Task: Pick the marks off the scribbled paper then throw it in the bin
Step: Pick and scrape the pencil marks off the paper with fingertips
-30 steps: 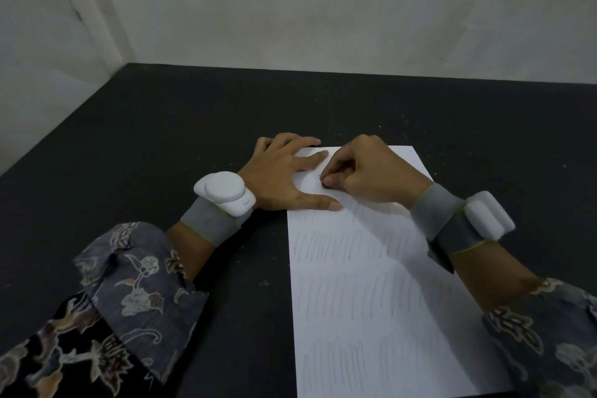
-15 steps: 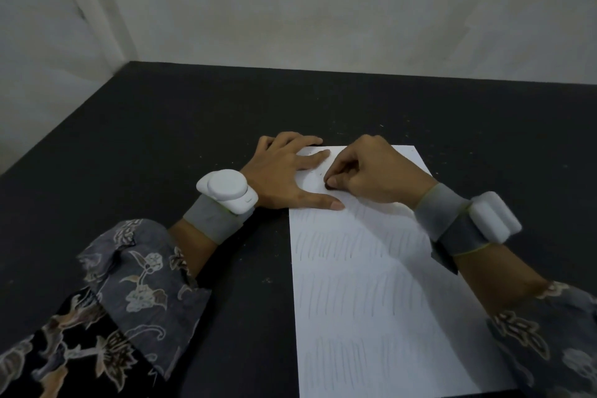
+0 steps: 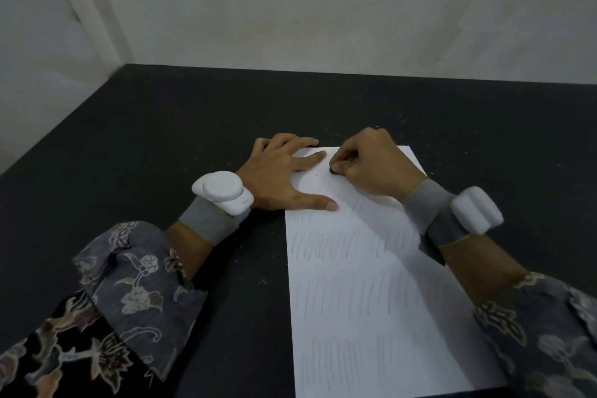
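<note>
A white sheet of paper point(image 3: 371, 284) lies on the black table point(image 3: 161, 145), covered in rows of faint pencil strokes. My left hand point(image 3: 284, 174) lies flat with spread fingers on the sheet's far left corner and presses it down. My right hand point(image 3: 371, 165) is curled over the sheet's far edge. Its thumb and fingertips pinch a small dark thing point(image 3: 332, 169) against the paper, and the fingers hide most of it. The patch of paper between my hands shows almost no strokes. No bin is in view.
Both wrists carry grey bands with white devices point(image 3: 223, 191) point(image 3: 475, 213). Pale walls point(image 3: 290, 10) close the table at the back and on the left. Small crumbs speckle the tabletop point(image 3: 420, 126) beyond the paper.
My right hand's pinching fingertips have shifted slightly towards the sheet's far edge. My left hand has stayed flat on the corner.
</note>
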A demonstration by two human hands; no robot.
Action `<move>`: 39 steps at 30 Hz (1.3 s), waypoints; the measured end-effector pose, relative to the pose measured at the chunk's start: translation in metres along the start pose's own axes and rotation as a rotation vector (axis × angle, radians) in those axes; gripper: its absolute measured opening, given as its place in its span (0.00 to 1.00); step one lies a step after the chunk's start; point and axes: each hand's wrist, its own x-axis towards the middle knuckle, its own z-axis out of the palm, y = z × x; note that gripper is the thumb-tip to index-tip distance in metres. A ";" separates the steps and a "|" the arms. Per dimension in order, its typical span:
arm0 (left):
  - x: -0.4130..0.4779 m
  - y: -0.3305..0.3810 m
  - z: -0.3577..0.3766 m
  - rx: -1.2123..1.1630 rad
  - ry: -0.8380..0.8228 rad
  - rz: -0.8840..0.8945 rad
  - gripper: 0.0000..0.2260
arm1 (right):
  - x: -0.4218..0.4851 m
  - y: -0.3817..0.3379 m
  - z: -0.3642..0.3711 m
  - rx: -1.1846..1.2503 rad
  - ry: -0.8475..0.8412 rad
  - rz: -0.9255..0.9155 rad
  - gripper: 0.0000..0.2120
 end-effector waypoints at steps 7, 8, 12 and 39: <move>0.000 0.000 0.002 -0.015 0.000 -0.001 0.49 | -0.013 -0.005 -0.004 -0.009 -0.167 -0.067 0.06; 0.000 -0.001 0.001 -0.013 0.000 -0.004 0.49 | -0.014 -0.007 -0.005 -0.011 -0.197 -0.078 0.06; 0.000 0.000 -0.001 0.000 -0.012 -0.004 0.49 | -0.002 0.000 -0.001 -0.030 -0.026 -0.048 0.06; 0.000 0.000 -0.001 -0.006 -0.019 -0.003 0.50 | 0.002 -0.005 0.000 -0.051 0.052 0.018 0.07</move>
